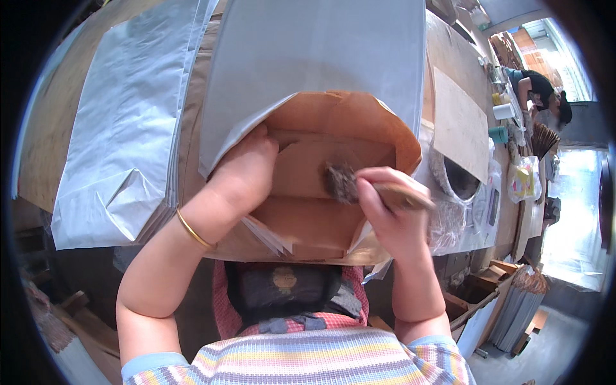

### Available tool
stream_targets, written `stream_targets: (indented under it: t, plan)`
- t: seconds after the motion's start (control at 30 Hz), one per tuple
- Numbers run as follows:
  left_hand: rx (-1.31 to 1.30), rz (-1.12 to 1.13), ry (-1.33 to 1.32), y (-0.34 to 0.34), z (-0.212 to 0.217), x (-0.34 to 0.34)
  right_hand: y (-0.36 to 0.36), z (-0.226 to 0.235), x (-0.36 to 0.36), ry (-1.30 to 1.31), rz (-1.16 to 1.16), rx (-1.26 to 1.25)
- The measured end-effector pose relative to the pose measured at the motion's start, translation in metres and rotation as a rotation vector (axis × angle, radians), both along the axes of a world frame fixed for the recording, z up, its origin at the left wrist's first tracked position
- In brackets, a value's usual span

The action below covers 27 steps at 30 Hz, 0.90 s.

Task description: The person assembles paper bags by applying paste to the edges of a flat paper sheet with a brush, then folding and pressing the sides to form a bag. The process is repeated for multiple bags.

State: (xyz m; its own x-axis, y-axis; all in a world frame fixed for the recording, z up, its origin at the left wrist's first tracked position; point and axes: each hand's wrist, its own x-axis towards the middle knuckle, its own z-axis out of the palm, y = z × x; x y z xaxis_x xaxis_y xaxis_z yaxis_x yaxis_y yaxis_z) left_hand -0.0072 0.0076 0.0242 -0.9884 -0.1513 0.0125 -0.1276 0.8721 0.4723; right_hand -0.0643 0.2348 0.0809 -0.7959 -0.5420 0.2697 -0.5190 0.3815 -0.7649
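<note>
A large paper bag, pale grey outside and brown inside, lies in front of me with its near end spread into a wide opening. My left hand reaches into the left side of that opening, against the folded edge. Its fingers are bent away and mostly hidden, so their grip does not show. Gripped in my right hand is a brush with a wooden handle, slightly blurred. The dark bristles are over the brown inner paper, toward the right of the opening; whether they touch it is unclear.
A stack of pale paper bags lies to the left on the wooden table. At right are a flat board, a round container partly under it, and clear plastic wrap. Another person is farther right, near a white roll.
</note>
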Motion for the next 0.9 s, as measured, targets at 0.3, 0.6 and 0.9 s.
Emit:
stream_targets:
  t: [0.3,0.6,0.9]
  plan:
    - [0.036,0.102,-0.037,-0.008,-0.012,-0.027,-0.043,-0.029,0.010,-0.351,-0.046,-0.143]
    - [-0.190,0.050,-0.052,0.010,0.002,-0.025,0.027,0.001,-0.006,0.160,-0.123,0.312]
    - [-0.500,-0.081,-0.151,0.035,0.018,-0.032,0.010,-0.102,-0.076,-0.754,0.011,-1.344]
